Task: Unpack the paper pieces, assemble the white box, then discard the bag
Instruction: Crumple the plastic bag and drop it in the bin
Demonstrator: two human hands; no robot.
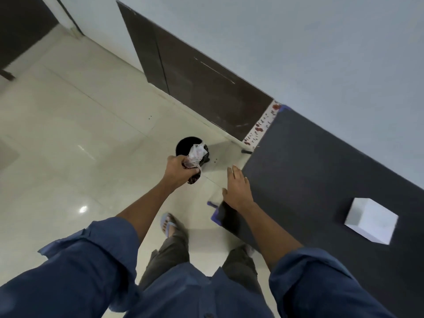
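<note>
Bag, crumpled, clenched in left hand over black bin, its contents hidden. Right hand fingers released, empty. White box on counter, right, blurred.

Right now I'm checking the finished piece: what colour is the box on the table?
White box, plain, on the black table; head view.

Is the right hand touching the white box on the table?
Apart. The head view shows the right hand at the table's corner, with bare dark tabletop between it and the white box.
</note>
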